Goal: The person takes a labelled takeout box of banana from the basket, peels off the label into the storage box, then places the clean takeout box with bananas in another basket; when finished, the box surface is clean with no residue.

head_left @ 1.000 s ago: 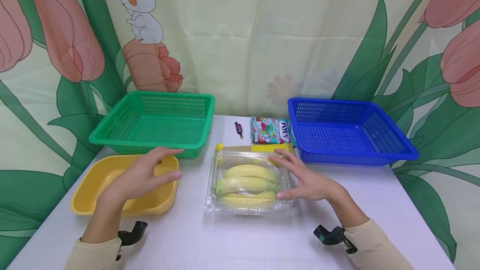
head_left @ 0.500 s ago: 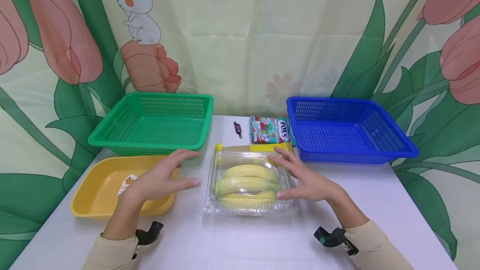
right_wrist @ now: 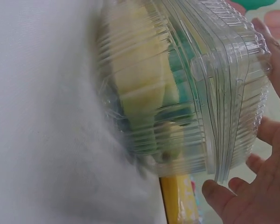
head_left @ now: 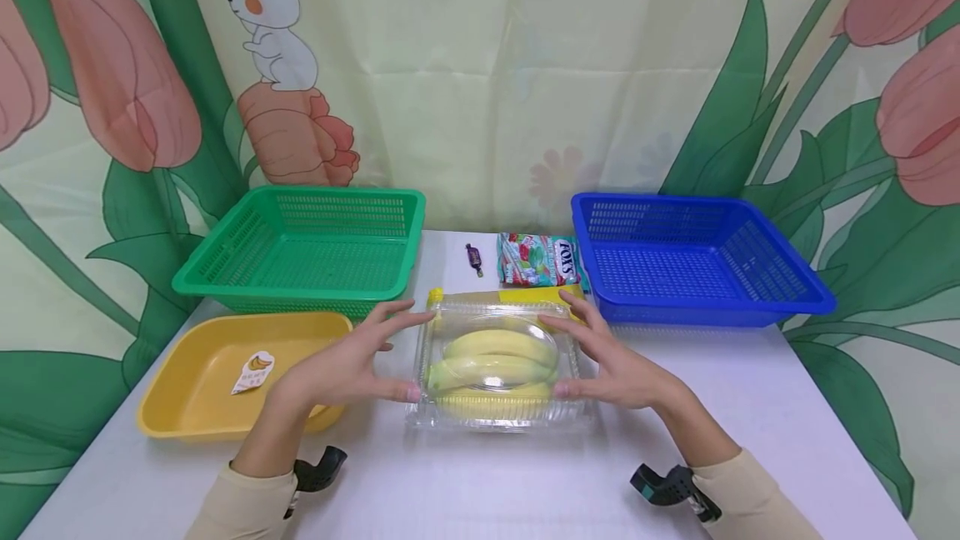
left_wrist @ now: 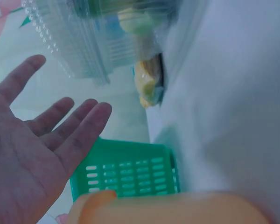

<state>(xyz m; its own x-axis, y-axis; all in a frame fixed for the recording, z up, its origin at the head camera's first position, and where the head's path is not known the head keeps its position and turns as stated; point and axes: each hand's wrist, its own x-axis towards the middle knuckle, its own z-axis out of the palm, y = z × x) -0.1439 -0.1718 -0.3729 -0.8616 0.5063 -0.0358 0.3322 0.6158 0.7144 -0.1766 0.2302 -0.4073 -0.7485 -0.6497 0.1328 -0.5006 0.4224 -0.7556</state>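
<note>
Though head view overlaps them, left wrist shows left grip (head_left: 341, 369), box (head_left: 502, 408), apart

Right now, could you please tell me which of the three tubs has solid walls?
The yellow tub; the green tub and blue tub have slotted walls.

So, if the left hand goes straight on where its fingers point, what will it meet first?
Probably the left side of the clear plastic container; the left hand looks close to it, but depth is unclear.
</note>
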